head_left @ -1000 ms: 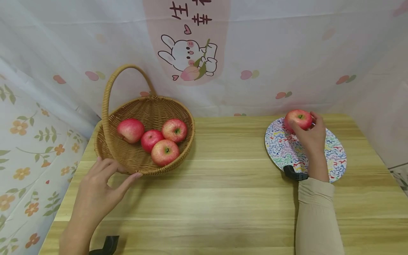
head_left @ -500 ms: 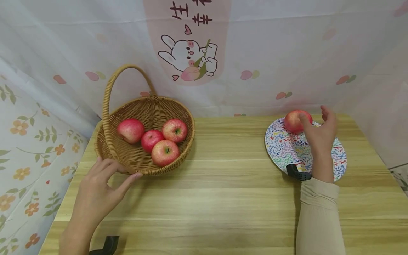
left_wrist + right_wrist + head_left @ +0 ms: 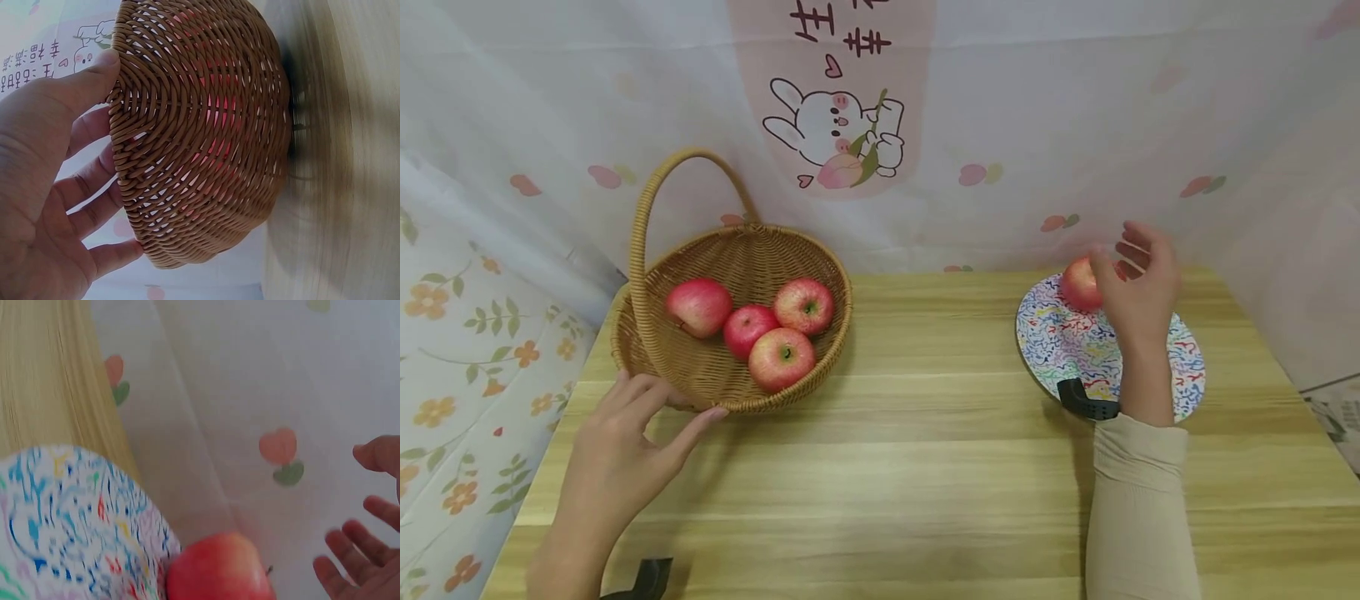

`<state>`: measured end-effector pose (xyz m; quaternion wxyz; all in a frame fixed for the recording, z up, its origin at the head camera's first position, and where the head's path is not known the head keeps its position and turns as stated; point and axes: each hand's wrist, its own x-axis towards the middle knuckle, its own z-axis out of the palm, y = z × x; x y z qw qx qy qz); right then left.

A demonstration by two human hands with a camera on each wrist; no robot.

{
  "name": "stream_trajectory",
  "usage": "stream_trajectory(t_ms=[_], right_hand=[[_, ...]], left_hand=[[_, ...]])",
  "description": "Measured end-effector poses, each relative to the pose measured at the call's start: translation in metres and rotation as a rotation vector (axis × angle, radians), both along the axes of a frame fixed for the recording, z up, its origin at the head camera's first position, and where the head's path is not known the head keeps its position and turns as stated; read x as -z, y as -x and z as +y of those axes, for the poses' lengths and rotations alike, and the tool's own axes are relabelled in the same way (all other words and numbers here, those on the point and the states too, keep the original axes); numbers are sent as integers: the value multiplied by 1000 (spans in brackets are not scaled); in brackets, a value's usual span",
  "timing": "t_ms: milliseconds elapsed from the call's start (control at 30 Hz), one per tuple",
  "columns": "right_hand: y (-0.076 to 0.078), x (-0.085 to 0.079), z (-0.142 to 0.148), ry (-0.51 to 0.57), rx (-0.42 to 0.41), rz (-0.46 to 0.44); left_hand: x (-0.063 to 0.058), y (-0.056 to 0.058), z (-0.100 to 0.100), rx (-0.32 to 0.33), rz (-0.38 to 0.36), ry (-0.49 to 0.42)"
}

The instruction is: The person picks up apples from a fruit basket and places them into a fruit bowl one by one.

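While the left hand (image 3: 617,450) is keeping its grasp on the near-left rim of the wicker basket (image 3: 752,258), the right hand (image 3: 1138,287) is no longer gripping the red apple (image 3: 1079,287); its fingers are spreading released and apart from the fruit, which is resting on the patterned plate (image 3: 1043,337) near its far edge; the setting-down of this 1 apple is therefore looking finished, as a judgement; 4 other apples (image 3: 782,360) are lying inside the basket, as they were 1 second ago. Both vessels are standing on a pale wood-grain tabletop (image 3: 880,483), the basket to the left and the plate well apart to the right; behind them a white curtain (image 3: 1037,100) is hanging, showing a rabbit drawing (image 3: 827,125); floral cloth (image 3: 452,367) is covering the left side.
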<state>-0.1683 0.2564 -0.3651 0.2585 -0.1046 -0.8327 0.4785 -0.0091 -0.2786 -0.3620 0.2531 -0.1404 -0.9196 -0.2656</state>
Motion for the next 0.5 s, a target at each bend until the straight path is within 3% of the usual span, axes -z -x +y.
stream_trajectory(t_ms=[233, 500], right_hand=[[6, 1, -32, -116, -194, 59], [7, 0, -57, -179, -388, 7]], left_hand=[[1, -1, 0, -9, -11, -9], [0, -2, 1, -8, -29, -12]])
